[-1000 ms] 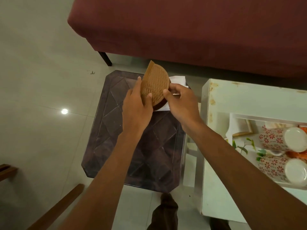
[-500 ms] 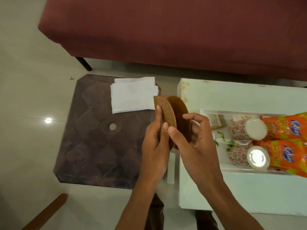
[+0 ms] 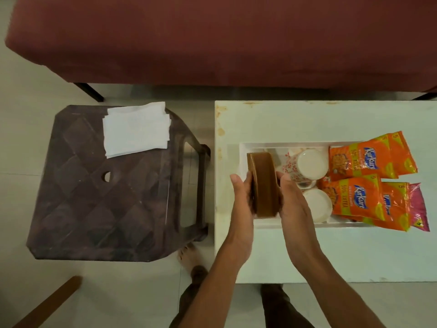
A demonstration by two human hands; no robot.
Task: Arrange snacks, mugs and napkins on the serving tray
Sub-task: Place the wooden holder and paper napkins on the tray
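A brown wooden napkin holder is gripped between my left hand and my right hand, held over the left end of the white serving tray. Inside the tray stand two floral mugs upside down, the nearer one partly hidden by my right hand. Orange snack packets fill the tray's right end, and another lies below the first. A stack of white napkins lies on the dark plastic stool to the left.
The tray rests on a white low table. A maroon sofa runs along the far side. A wooden chair piece shows at the lower left, and my feet are on the tiled floor between stool and table.
Both hands carried the napkin holder off the stool and rightward over the tray's left end. The napkins stayed behind on the stool.
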